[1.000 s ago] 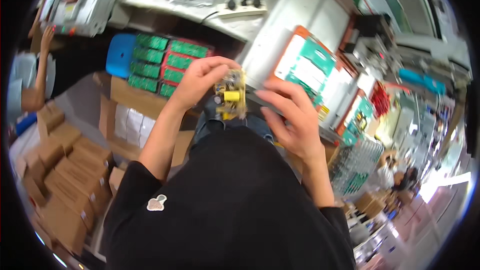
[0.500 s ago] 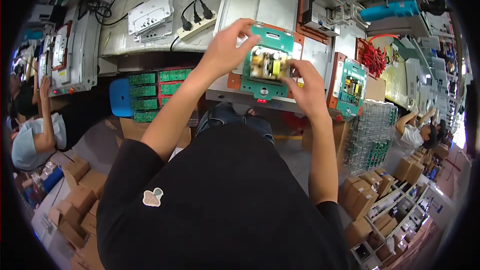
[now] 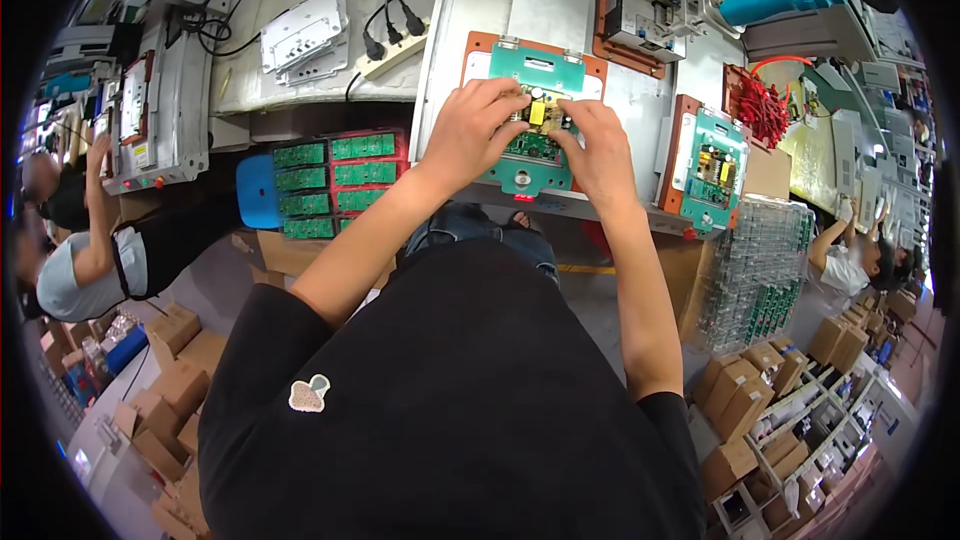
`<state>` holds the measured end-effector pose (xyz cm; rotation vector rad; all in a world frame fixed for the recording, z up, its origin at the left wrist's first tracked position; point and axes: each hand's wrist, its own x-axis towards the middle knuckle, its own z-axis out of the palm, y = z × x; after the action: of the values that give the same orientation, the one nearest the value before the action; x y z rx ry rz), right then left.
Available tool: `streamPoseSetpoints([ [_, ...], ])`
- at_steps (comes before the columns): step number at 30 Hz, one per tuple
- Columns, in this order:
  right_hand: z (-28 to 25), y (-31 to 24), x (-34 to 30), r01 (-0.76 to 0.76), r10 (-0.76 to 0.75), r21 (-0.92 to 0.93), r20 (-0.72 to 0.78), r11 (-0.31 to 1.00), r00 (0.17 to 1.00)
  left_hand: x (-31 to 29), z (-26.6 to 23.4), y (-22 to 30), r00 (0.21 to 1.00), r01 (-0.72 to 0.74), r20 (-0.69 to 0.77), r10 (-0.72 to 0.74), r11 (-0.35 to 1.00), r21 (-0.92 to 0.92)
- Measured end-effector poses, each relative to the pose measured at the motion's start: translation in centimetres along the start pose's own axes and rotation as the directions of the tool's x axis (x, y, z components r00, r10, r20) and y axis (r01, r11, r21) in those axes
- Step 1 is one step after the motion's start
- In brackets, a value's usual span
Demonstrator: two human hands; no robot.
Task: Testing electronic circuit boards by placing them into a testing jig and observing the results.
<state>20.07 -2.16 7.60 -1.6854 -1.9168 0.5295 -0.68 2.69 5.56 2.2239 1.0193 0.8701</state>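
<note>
A circuit board (image 3: 537, 116) crowded with parts, one of them a yellow block, lies over a green fixture plate (image 3: 522, 177) on an orange-brown base. My left hand (image 3: 472, 132) pinches the board's left side, its fingertips partly covering that edge. At the right side, thumb and fingers of my right hand (image 3: 598, 148) close on the same board. Below the yellow block a bare green stretch of circuitry shows; I cannot tell whether it belongs to the same board.
To the right sits a second fixture (image 3: 716, 168) holding a similar board. Racks of green boards (image 3: 330, 175) stand at left beside a blue stool (image 3: 258, 190). A power strip (image 3: 398, 55), stacked white plates (image 3: 305, 35) and red wires (image 3: 760, 105) lie on the bench. Co-workers are at both sides.
My left hand has come down from the fixture's upper left corner to the board's left side. My right hand has shifted slightly up and inward, and the board now lies steadier, without blur.
</note>
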Motion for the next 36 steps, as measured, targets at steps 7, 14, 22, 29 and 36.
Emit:
streamPoseSetpoints([
  [7, -2.3, -2.0, -3.3, -0.146, 0.188, 0.189, -0.23, 0.971, 0.955, -6.1, -2.5, -4.2, 0.874, 0.409, -0.173, -0.454, 0.879, -0.245],
  [14, -3.4, -1.9, -9.6, -0.292, 0.413, 0.386, -0.282, 0.875, 0.866, -13.5, 0.0, -3.8, 0.76, 0.638, 0.048, -0.648, 0.73, -0.245],
  [22, -4.9, -2.6, -10.0, -0.364, 0.404, 0.176, -0.355, 0.915, 0.843, -16.3, -2.0, -7.9, 0.793, 0.599, 0.08, -0.604, 0.747, -0.289],
  [29, -9.1, 8.5, -13.7, -0.615, 0.522, -0.153, -0.397, 0.773, 0.755, -13.6, -5.3, -7.7, 0.762, 0.542, -0.124, -0.635, 0.731, -0.414],
  [36, -7.9, 6.8, -11.0, -0.566, 0.53, -0.305, -0.2, 0.766, 0.824, -9.2, -5.6, -3.5, 0.789, 0.419, -0.49, -0.372, 0.908, -0.015],
])
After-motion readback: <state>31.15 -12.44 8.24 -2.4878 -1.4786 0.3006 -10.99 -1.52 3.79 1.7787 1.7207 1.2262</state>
